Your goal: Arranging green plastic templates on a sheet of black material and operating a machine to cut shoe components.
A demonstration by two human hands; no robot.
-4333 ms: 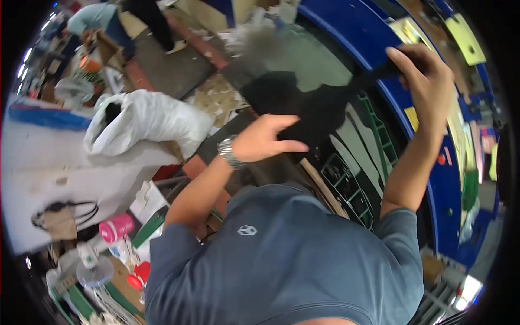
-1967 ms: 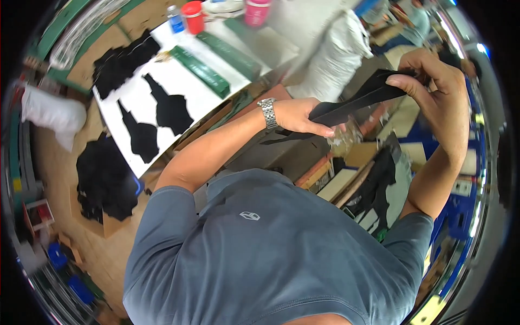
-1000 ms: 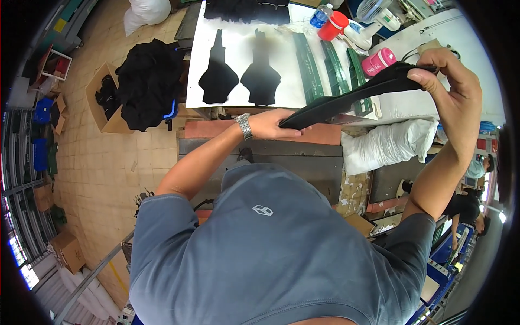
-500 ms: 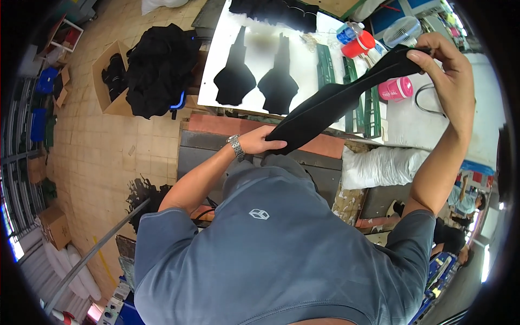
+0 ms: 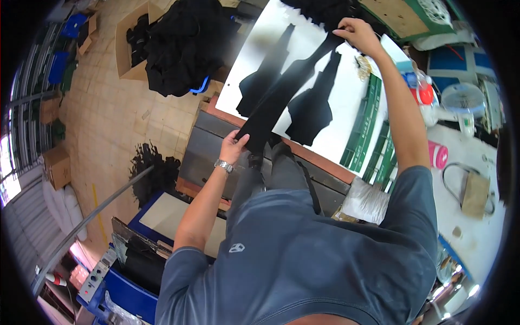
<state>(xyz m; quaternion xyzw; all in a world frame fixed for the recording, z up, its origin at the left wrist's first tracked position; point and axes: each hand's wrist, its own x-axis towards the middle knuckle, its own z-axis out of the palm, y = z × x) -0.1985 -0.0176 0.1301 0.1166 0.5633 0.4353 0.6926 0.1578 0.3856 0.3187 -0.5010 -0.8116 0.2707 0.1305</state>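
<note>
A long strip of black fabric is stretched slantwise between my two hands, above a white tabletop. My left hand, with a metal watch at its wrist, pinches the near, wider end by the table's front edge. At the far end, my right hand grips the narrow tip between thumb and fingers. Two flat black fabric pieces lie on the white surface: the left piece is partly covered by the held strip, while the right piece is mostly visible beside it.
Green slotted frames lie along the table's right side. More black fabric sits at its far edge. To the left are a black fabric heap and a cardboard box. A pink cup and fan stand right.
My right hand has swung left and away from me, bringing the strip from the table's right side over the two flat pieces. The whole view has turned; both hands keep their hold.
</note>
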